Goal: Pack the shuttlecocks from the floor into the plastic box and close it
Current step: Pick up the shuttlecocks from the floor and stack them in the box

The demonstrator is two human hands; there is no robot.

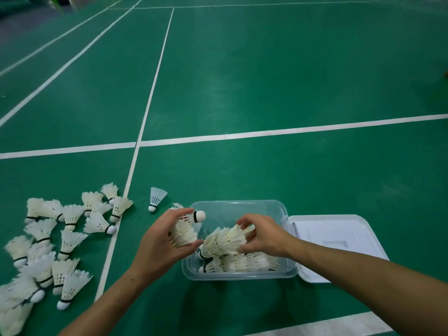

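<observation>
Shuttlecock in hand: being carried over the near-left corner of the box, cork pointing up and away, feather skirt toward the palm.
Left hand: gripping that shuttlecock, fingers and thumb curling round the skirt; judging the hold should be staying light, since feathers crush easily.
Right hand: reaching into the box, fingertips pinching the skirt of a nested row of shuttlecocks and tilting it up off the layer below.
Plastic box: clear, sitting open on the floor, a single layer of shuttlecocks lying along its near side, far half showing bare.
Step in hand: probably feeding the held one cork-first into the open skirt at the end of the row, so the pieces are nesting rather than piling loose.
Doing it well: lining up the axes before pushing; stopping once the skirts are seating.
Lid: white, lying flat, touching the box's right side.
Loose pile: many still lying on the green floor to the left; one stray standing cork-down near the box.
Progress: judging well under half packed.
</observation>
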